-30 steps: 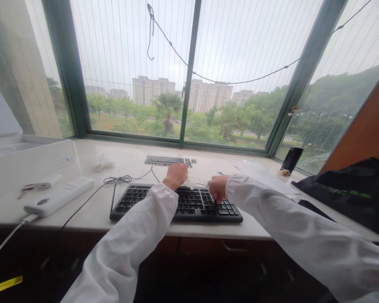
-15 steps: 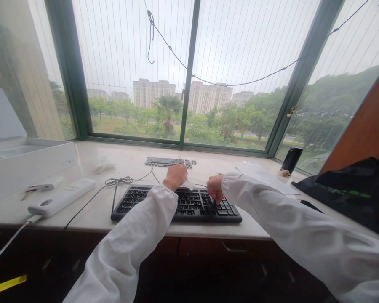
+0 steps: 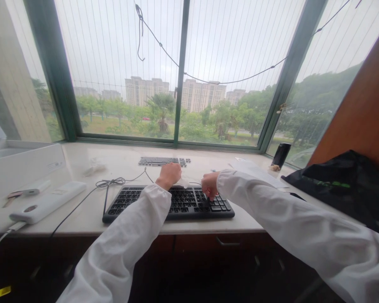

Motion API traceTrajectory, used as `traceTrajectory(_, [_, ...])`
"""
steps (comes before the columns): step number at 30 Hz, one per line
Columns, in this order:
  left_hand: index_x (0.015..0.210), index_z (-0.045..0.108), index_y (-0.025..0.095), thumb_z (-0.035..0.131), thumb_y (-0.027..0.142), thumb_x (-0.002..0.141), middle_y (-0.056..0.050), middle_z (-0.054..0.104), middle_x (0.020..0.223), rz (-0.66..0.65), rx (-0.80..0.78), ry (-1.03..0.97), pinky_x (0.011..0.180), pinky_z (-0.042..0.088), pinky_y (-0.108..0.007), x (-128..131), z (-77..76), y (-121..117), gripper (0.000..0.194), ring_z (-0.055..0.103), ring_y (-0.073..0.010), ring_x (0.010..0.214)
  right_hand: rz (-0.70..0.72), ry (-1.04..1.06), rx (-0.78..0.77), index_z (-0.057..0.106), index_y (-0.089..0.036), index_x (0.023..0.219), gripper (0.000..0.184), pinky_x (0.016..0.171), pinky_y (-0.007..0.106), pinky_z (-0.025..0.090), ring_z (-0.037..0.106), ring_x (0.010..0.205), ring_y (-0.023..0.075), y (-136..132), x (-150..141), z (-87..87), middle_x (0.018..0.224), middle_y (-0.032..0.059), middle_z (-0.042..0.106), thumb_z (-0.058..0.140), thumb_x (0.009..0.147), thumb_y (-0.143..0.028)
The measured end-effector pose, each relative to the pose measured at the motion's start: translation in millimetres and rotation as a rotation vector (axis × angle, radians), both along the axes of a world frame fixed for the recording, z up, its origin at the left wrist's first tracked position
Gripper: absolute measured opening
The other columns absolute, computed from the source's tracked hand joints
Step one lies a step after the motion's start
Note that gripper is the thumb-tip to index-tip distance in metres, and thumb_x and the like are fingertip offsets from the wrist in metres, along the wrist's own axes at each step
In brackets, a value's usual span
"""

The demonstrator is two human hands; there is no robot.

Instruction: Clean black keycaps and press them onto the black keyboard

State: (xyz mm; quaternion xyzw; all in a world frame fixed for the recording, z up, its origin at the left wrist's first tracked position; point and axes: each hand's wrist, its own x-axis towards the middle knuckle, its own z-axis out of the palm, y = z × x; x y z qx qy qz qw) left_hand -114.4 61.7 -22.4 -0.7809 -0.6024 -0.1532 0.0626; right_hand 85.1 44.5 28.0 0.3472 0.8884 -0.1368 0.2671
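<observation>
A black keyboard (image 3: 135, 205) lies on the pale counter (image 3: 91, 212) in front of me, its cable (image 3: 110, 183) coiled behind it. My left hand (image 3: 169, 174) is closed in a fist at the keyboard's back edge, gripping a white cloth or tissue (image 3: 183, 182). My right hand (image 3: 210, 185) is curled with its fingertips pressed onto the keys at the keyboard's right part. Both arms wear white sleeves. What the right fingers pinch, if anything, is hidden.
A row of loose grey keycaps or a second slim keyboard (image 3: 162, 161) lies nearer the window. A white power bank (image 3: 46, 202) and white box (image 3: 22, 162) sit at left. Papers (image 3: 255, 170), a dark cup (image 3: 280, 155) and a black bag (image 3: 344, 181) sit at right.
The view has swung slightly right and down, so everything sits further left in the picture. Both hands keep their places on the keyboard; the right hand has edged a little left.
</observation>
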Motion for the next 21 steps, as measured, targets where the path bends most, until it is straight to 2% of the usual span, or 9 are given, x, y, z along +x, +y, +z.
traceTrajectory(7, [0.098, 0.072, 0.019, 0.044, 0.033, 0.091, -0.013, 0.071, 0.097, 0.007, 0.002, -0.001, 0.083, 0.05, -0.035, 0, -0.4, 1, 0.033, 0.067, -0.0243, 0.091, 0.024, 0.014, -0.023, 0.075, -0.01, 0.075, 0.015, 0.066, 0.023, 0.042, 0.059, 0.057, 0.0103, 4, 4, -1.8, 0.054, -0.0039, 0.062, 0.08, 0.065, -0.02])
traceTrajectory(13, [0.095, 0.073, 0.019, 0.043, 0.032, 0.091, -0.012, 0.072, 0.094, -0.001, 0.013, 0.002, 0.079, 0.051, -0.035, 0, -1.4, 1, 0.033, 0.067, -0.0239, 0.086, -0.003, -0.014, -0.036, 0.076, -0.015, 0.079, 0.025, 0.068, 0.025, 0.045, 0.062, 0.061, 0.0124, 12, 6, -5.1, 0.061, -0.0018, 0.067, 0.083, 0.062, -0.032])
traceTrajectory(16, [0.096, 0.072, 0.019, 0.042, 0.031, 0.091, -0.012, 0.072, 0.094, 0.0, 0.014, -0.002, 0.08, 0.051, -0.035, 0, -1.8, 2, 0.033, 0.067, -0.0238, 0.087, 0.008, -0.001, 0.013, 0.076, -0.016, 0.079, 0.021, 0.066, 0.023, 0.044, 0.061, 0.059, 0.0112, 8, 9, -8.2, 0.061, -0.0023, 0.066, 0.081, 0.064, -0.029])
traceTrajectory(21, [0.097, 0.072, 0.018, 0.043, 0.03, 0.091, -0.012, 0.072, 0.098, 0.004, 0.014, -0.006, 0.084, 0.05, -0.034, 0, -1.1, 1, 0.032, 0.066, -0.0236, 0.091, 0.051, 0.0, 0.182, 0.076, -0.018, 0.078, 0.016, 0.061, 0.022, 0.04, 0.061, 0.065, 0.0121, 1, 14, -16.1, 0.068, -0.0003, 0.069, 0.08, 0.064, -0.024])
